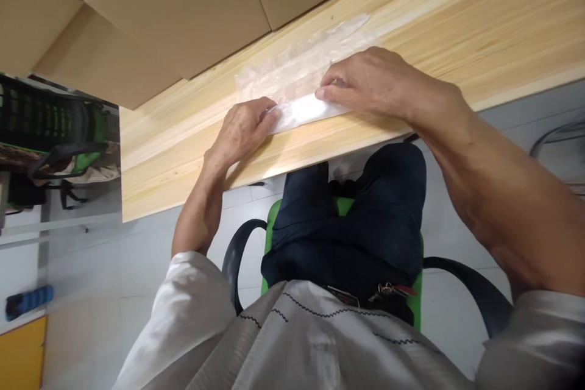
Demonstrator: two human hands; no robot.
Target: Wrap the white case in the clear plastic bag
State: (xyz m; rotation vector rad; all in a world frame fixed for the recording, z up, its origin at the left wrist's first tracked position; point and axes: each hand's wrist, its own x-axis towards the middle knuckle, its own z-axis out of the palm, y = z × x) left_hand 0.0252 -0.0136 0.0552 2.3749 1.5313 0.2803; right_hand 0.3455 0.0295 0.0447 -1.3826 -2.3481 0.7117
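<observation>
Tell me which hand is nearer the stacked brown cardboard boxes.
Left. The left hand pins the clear plastic bag just below the stacked brown cardboard boxes; the right hand lies farther along.

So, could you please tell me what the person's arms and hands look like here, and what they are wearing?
Both the left hand and the right hand are bare, with no gloves, rings or watch in view. The forearms are uncovered; short sleeves of a pale grey-white shirt end near the elbows. Dark wavy stitching runs across the shirt front.

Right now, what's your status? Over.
Left hand and right hand both pressing on clear plastic bag, flat on wooden table. Cardboard boxes just behind bag, not touching. Nothing blocking.
</observation>
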